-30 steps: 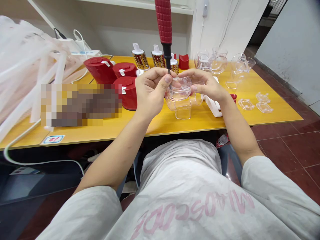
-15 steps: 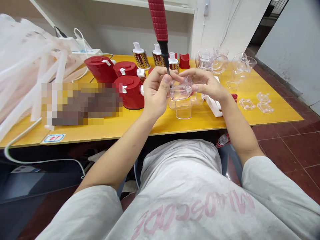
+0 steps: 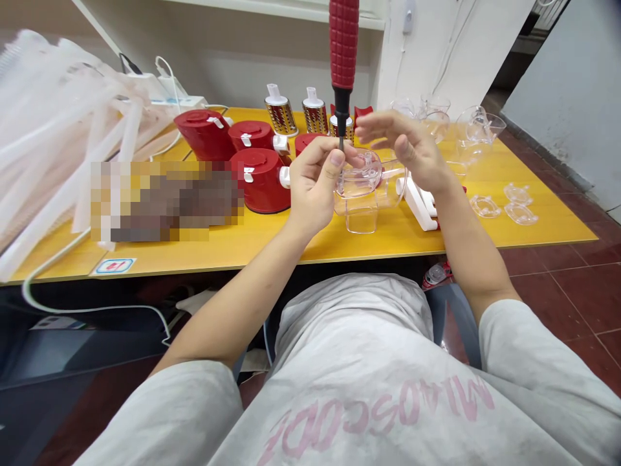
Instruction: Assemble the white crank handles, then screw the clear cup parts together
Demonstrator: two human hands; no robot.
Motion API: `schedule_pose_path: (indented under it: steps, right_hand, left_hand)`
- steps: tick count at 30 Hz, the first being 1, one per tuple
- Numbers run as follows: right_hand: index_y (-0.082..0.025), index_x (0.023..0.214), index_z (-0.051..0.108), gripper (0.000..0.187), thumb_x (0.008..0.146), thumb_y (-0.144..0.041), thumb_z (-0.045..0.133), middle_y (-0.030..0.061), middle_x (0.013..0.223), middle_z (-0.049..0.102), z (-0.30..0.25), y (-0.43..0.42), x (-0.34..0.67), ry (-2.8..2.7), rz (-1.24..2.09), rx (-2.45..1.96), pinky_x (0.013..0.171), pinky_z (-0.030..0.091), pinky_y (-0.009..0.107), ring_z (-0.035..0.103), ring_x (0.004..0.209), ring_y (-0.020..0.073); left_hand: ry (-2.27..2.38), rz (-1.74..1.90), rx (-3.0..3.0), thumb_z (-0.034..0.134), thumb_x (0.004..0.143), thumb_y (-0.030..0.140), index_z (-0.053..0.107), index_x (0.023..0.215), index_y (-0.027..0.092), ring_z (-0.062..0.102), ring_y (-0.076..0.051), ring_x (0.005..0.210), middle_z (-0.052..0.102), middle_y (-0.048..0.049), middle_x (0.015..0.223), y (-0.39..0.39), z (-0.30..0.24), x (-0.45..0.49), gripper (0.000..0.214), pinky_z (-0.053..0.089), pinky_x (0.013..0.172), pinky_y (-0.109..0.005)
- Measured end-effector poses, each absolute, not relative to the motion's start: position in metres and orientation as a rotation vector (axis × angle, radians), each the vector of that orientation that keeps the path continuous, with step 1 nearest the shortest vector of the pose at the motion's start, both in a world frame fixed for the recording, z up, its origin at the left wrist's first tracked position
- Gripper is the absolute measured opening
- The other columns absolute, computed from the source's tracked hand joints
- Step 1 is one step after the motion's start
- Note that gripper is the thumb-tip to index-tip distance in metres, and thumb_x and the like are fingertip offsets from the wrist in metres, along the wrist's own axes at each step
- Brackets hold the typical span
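- Head view, only one: L hand (image 3: 313, 188) and R hand (image 3: 407, 145) work at a clear plastic housing (image 3: 361, 194), just past the near edge of the yellow bench (image 3: 412, 243), around its middle.
- L fingers (image 3: 337, 157): closed narrow at the housing rim, beside the screwdriver tip; can't tell if they grip rim or shaft.
- R fingers (image 3: 383, 126): spread wide, curled above the housing's far rim, no clear contact.
- Red-handled screwdriver (image 3: 343, 45): near upright, black shaft pointing down into the housing, handle running out of the top of the view; no hand on the handle.
- Housing: long axis runs roughly toward the near edge, square clear chute (image 3: 361, 220) at the near end; can't tell if it rests on the bench.
- Done so far, as it looks: clear upper piece sits on the housing.
- Left: clear rings (image 3: 485, 206) lie loose nr the right edge; clear cups (image 3: 480, 126) at far right corner; none fitted.
- Far edge: red canisters (image 3: 251, 136) w/ white tabs, and metal grater drums (image 3: 281, 116), all apart from the housing.
- Left end: bundled white plastic tubes (image 3: 63, 129); pixelated patch hides part of the bench.
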State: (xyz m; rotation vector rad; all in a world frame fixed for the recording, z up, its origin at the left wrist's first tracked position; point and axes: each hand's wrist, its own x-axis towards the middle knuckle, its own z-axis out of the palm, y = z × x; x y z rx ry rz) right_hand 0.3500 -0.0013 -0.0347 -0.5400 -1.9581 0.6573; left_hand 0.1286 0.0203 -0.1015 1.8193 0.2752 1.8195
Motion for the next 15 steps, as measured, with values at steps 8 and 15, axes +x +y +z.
schedule_pose_path:
  steps: [8,15]
  right_hand:
    - [-0.017,0.158,0.039,0.053,0.118,-0.046,0.058,0.0021,0.150,0.075,0.028,0.028,0.296,-1.948,0.571,-0.053,0.118,0.065,0.027,0.070,0.150,0.0122]
    - [-0.012,0.141,0.065,0.045,0.114,-0.046,0.054,-0.0086,0.120,0.080,0.082,0.032,0.292,-2.289,0.715,-0.200,0.090,0.064,0.012,0.075,0.089,-0.0024]
  left_hand:
    - [0.302,1.777,1.829,0.068,0.109,0.076,0.077,0.112,0.028,0.077,-0.036,0.140,0.079,-0.0042,0.110,0.022,-0.103,0.126,0.048,0.066,0.116,-0.058]
    - [0.257,1.794,1.794,0.068,0.110,0.072,0.076,0.114,0.029,0.075,-0.035,0.142,0.079,-0.0045,0.115,0.022,-0.108,0.127,0.043,0.062,0.124,-0.056]
